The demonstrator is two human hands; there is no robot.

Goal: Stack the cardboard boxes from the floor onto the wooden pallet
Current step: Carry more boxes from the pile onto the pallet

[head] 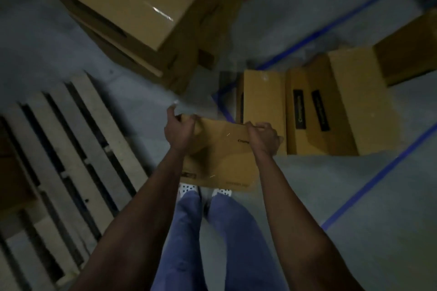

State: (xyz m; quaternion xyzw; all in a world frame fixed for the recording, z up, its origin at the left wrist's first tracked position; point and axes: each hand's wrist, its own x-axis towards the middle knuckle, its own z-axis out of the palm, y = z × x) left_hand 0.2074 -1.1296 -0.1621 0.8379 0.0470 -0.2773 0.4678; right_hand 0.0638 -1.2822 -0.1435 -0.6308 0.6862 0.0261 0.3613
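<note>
Cardboard box point(220, 156) at centre, closed, contents unseen: left hand point(178, 129) and right hand point(262, 137) are gripping its far corners, fingers curled. Pallet point(78, 149) is lying at nine o'clock; floor boxes point(331, 101) are sitting at two o'clock.

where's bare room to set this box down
The wooden pallet slats between the tall box stack and your left arm lie bare, as does the floor right of your legs up to the blue tape line. Crowded: floor boxes stand packed right beside the held box.
</note>
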